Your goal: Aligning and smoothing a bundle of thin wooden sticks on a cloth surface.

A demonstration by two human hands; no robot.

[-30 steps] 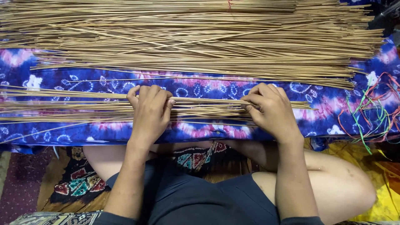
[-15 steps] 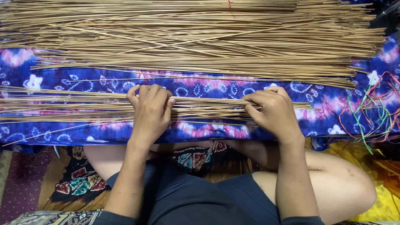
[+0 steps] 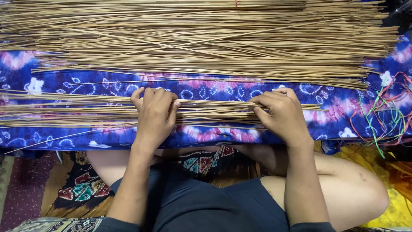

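Note:
A small flat row of thin tan sticks [image 3: 68,109] lies lengthwise on a blue and pink tie-dye cloth [image 3: 214,88] in front of me. My left hand [image 3: 153,118] rests palm down on the row's middle, fingers curled over the sticks. My right hand [image 3: 281,114] presses on the row near its right end, fingertips pinching several sticks. A much larger heap of the same sticks [image 3: 201,38] fills the cloth's far half, apart from both hands.
A tangle of red, green and orange strings [image 3: 384,109] lies at the cloth's right edge. My crossed legs in dark shorts [image 3: 201,202] sit below the cloth on a patterned mat [image 3: 81,189]. Yellow fabric [image 3: 386,159] shows at the lower right.
My right hand has shifted slightly left along the small row. The left hand and the heaps look the same.

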